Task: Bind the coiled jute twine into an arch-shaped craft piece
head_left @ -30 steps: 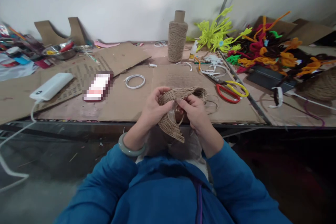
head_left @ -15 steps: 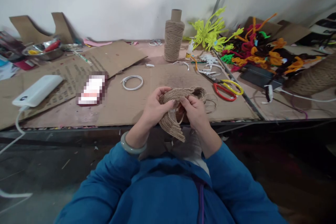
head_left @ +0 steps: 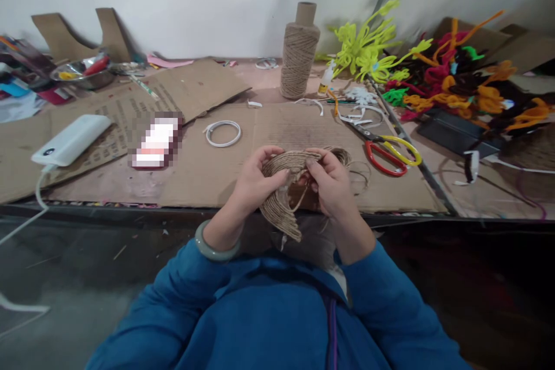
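Between my hands is a curved band of brown twine rows point(head_left: 280, 211), laid side by side in an arc over the table's front edge. My left hand point(head_left: 256, 180) grips its left side, thumb on the near face and fingers behind. On its upper right part, my right hand point(head_left: 332, 180) pinches the twine between thumb and fingers. A single strand hangs across the inner gap of the arc. Loose twine point(head_left: 361, 178) curls on the cardboard to the right of my right hand. Some of the fingertips are hidden behind the band.
Scissors point(head_left: 385, 156) with red and yellow handles lie right of my hands. A twine spool point(head_left: 299, 60) and a small glue bottle point(head_left: 325, 80) stand behind. Left are a white ring coil point(head_left: 223, 133), a phone point(head_left: 156, 141) and a white power bank point(head_left: 73, 140). Yellow-green pipe-cleaner flowers point(head_left: 368, 49) stand at the back.
My right hand has shifted right along the band, and the fingers have moved apart from the left thumb. More of the twine rows shows between the hands. The view has turned slightly.
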Available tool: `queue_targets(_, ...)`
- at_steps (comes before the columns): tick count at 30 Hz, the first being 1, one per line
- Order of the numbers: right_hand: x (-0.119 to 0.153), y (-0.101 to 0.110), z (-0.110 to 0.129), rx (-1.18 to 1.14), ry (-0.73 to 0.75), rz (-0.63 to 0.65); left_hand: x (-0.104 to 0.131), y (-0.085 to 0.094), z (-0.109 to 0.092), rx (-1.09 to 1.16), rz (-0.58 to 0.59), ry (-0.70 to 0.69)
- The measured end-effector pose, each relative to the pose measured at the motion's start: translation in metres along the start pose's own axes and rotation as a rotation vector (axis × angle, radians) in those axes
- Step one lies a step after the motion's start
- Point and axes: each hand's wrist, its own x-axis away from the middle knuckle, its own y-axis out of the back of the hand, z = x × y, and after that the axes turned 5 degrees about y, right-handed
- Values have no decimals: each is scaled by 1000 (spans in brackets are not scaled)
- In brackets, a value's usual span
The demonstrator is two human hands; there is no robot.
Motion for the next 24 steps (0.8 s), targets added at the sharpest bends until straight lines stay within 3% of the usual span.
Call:
queue_targets(8,2,-4,-5,28,-8,-21,2,8,-9,-304,-18,-166)
queue_targets(15,3,0,-9,70,-29,-15,2,6,-2,-225,48,-102)
queue_targets(20,7,0,-5,91,-41,57,2,5,-2,-158,36,-53)
queue_targets(24,9,0,-5,137,-26,39,4,5,-4,-157,40,-52)
